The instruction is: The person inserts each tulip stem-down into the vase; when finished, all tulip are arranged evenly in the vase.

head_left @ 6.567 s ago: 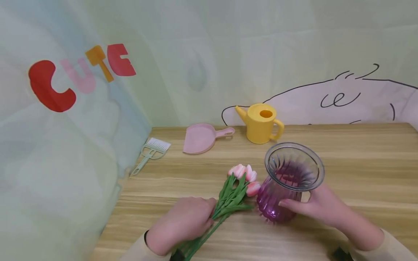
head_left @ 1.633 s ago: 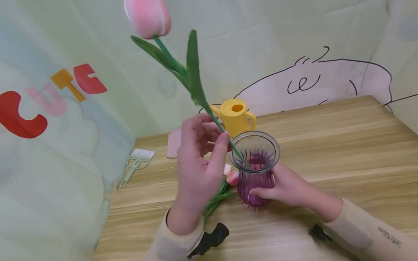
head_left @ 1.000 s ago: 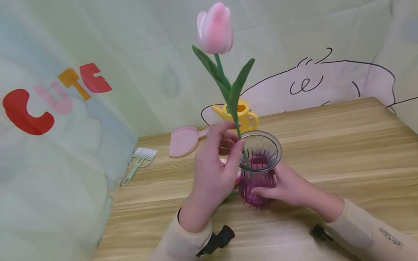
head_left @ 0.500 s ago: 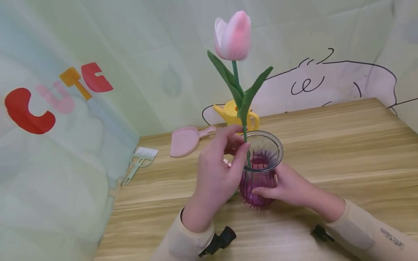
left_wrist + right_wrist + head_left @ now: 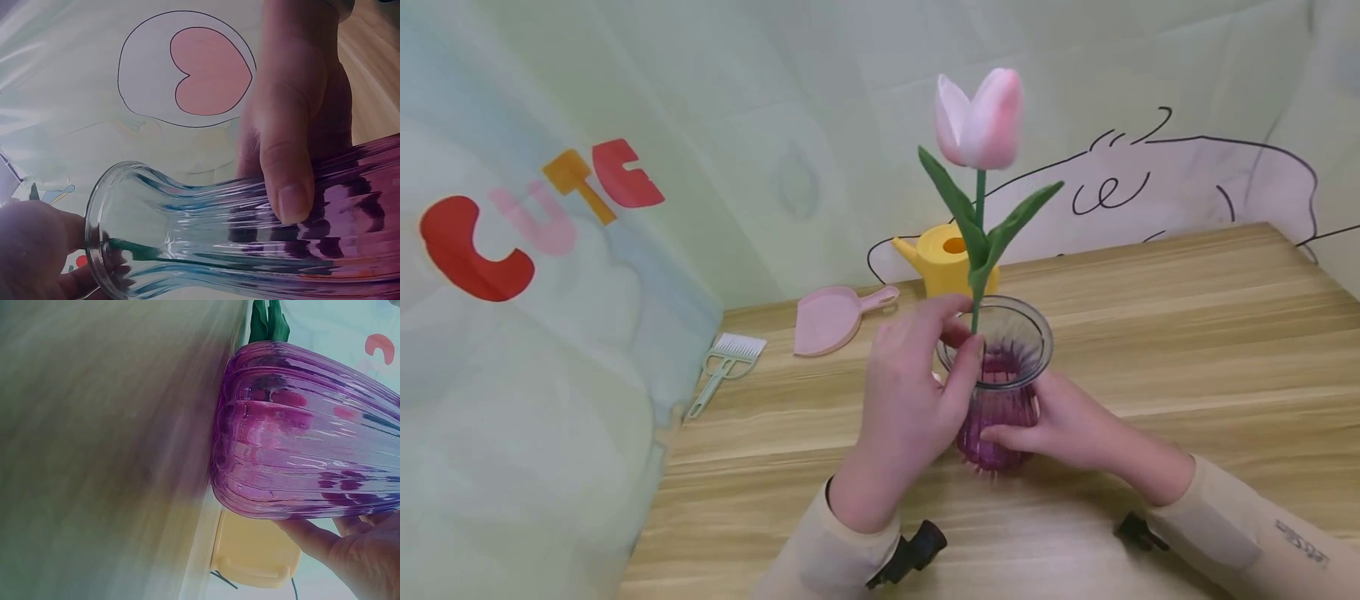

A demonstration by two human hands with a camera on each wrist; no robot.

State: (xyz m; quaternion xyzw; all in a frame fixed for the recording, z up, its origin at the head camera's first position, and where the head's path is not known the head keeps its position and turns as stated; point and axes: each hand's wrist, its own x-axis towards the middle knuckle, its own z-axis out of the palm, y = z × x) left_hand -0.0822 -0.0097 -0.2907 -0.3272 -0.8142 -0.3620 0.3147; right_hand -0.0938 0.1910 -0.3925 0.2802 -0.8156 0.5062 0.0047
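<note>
My left hand [image 5: 917, 383] pinches the green stem of a pink tulip [image 5: 981, 125] between thumb and fingers, right at the vase rim. The tulip stands nearly upright, two leaves spread above the fingers. In the left wrist view its stem [image 5: 137, 250] runs down inside the glass. My right hand [image 5: 1067, 425] grips the body of the ribbed glass vase [image 5: 1000, 433], clear at the flared rim and purple below. From the right wrist view the vase [image 5: 300, 437] appears with that hand's fingers [image 5: 306, 540] against its side. Other tulips lie mostly hidden behind my left hand.
A yellow watering can [image 5: 943, 262] stands at the back of the wooden table [image 5: 1187, 367], partly behind the tulip's leaves. Left of it lie a pink dustpan [image 5: 827, 321] and a small green brush [image 5: 726, 367]. A printed cloth backdrop rises behind and on the left.
My left hand has gone from the tulip bunch on the table to one tulip raised over the vase. The tulip has since turned upright and sunk lower into it; the right hand keeps its grip.
</note>
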